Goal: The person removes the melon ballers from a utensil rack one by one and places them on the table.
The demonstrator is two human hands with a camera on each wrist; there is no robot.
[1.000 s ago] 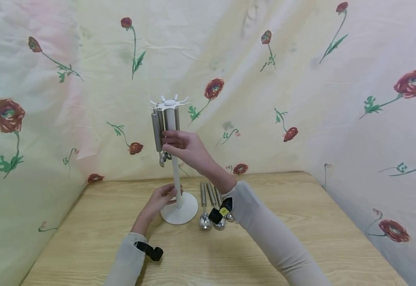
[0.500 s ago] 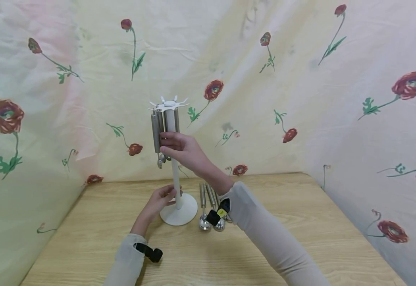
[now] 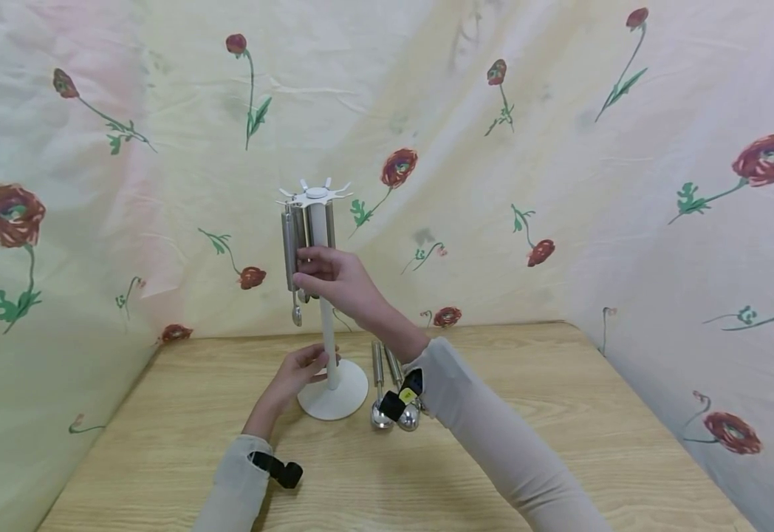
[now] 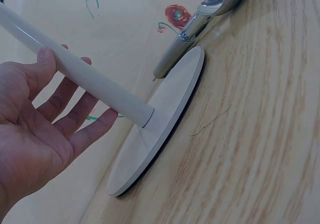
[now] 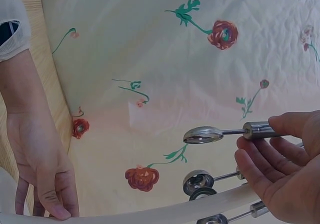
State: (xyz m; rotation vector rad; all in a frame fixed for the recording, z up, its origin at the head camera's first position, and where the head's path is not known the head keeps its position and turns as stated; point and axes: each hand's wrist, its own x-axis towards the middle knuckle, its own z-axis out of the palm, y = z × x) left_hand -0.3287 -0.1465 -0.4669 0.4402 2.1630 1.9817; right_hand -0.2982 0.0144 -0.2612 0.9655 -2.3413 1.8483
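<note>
My left hand (image 3: 303, 369) holds the lower pole of a white utensil stand (image 3: 332, 405), thumb on one side and fingers behind in the left wrist view. Up near the hooked top (image 3: 316, 195), my right hand (image 3: 342, 279) pinches the metal handle of a small scoop (image 5: 202, 135) between thumb and fingers. Its shallow oval head points down in the head view. Several other metal scoops (image 5: 197, 182) hang around the pole, partly hidden behind the right hand.
To the right of the round base, several metal scoops (image 3: 382, 415) lie on the wooden table (image 3: 526, 443), partly covered by the right wrist's black camera (image 3: 395, 403). A flowered cloth (image 3: 480, 162) rises behind and at both sides.
The scoop in my right hand hangs lower than before, its head further down beside the pole. The right hand has shifted slightly left and down. The left hand stays on the pole.
</note>
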